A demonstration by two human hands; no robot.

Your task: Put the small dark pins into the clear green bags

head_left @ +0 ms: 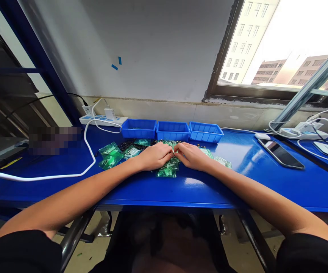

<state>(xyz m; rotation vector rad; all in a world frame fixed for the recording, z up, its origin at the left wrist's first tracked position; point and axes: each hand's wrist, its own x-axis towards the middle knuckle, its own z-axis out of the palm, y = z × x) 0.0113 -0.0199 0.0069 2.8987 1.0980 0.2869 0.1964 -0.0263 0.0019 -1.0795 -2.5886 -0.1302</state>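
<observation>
My left hand point(156, 155) and my right hand point(191, 154) meet over a pile of small green plastic bags point(167, 171) on the blue table. The fingers of both are bent into a pinch, with the fingertips nearly touching. Whatever lies between them is too small and covered to make out. Left of my left hand are more green bags point(110, 156) and a bag with pale contents point(131, 152). Beside my right wrist another clear green bag point(223, 162) lies flat. Dark small parts point(125, 145) show behind the bags.
Three blue bins, left point(139, 133), middle point(173, 135) and right point(206, 136), stand in a row behind my hands. A white cable point(88, 148) curves across the left side from a power strip point(103, 120). At right lies a phone point(280, 152).
</observation>
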